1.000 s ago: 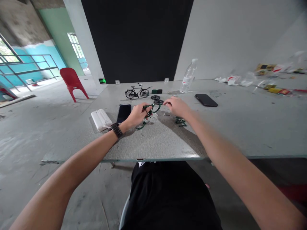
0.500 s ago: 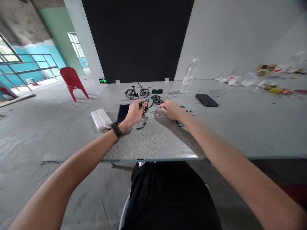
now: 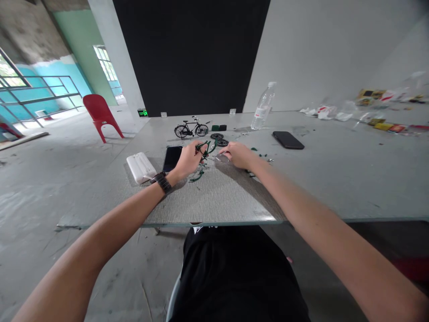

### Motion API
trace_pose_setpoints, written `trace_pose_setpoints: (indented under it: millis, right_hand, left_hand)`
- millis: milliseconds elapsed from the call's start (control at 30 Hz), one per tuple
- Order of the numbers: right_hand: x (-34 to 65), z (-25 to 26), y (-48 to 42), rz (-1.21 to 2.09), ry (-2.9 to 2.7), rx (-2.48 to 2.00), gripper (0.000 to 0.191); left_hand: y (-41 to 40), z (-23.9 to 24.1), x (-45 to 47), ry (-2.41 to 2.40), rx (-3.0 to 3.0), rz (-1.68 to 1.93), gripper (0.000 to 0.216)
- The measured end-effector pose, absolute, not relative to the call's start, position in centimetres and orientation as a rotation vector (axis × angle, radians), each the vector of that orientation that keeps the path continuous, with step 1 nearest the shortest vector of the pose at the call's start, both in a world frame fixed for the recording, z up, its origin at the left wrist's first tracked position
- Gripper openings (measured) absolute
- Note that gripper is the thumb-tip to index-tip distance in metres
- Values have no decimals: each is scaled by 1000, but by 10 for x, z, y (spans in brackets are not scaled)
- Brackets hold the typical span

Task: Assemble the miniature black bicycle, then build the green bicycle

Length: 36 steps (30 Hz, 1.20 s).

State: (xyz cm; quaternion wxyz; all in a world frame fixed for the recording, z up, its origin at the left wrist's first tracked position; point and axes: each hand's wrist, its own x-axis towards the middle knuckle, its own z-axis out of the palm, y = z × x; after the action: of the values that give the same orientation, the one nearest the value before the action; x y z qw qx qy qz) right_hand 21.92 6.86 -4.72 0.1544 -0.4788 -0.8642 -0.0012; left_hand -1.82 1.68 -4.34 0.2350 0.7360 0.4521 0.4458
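The left hand [image 3: 187,160] pinches a small green frame [image 3: 209,147] between thumb and fingertips and holds it just above the desk [image 3: 335,179]. The frame sits near the middle of the desk, at 3 o'clock from that hand. The right hand [image 3: 238,155] lies palm down at 3 o'clock from the frame, its fingers drawn together toward a thin pale part [image 3: 219,158]. I cannot tell whether it grips that part, which is too small to make out. A loose green strip [image 3: 197,177] lies on the desk at 6 o'clock from the frame. Two black wheels [image 3: 219,139] lie flat at 12 o'clock from it, and beyond them a black model bike [image 3: 191,129] stands upright, with two dark blocks [image 3: 219,128] at its 3 o'clock. A phone [image 3: 172,157] lies just at 9 o'clock of the left hand, and a white case [image 3: 141,167] further out the same way. Another phone [image 3: 288,140] lies at 2 o'clock from the right hand, and a clear bottle [image 3: 263,106] stands at 1 o'clock, well apart.
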Motion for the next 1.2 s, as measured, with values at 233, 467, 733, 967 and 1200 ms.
trace_pose_setpoints:
  millis: [233,467,733,967,1200]
  right_hand:
    - [218,-47,69,-4,-2490,-1388,41]
    - [216,-43,66,32,-2502,-1406,39]
    - [217,-39,62,72,-2513,-1427,35]
    - [217,-41,63,85,-2517,-1430,36]
    - [215,-40,61,103,-2531,-1423,39]
  left_hand:
    - [22,-48,-19,1225,2048,1226,29]
    - [17,-44,-18,1258,2077,1226,25]
    - [17,-44,-18,1255,2086,1203,26]
    - [17,-45,-18,1264,2107,1204,27]
    - [17,-45,-17,1258,2134,1221,25]
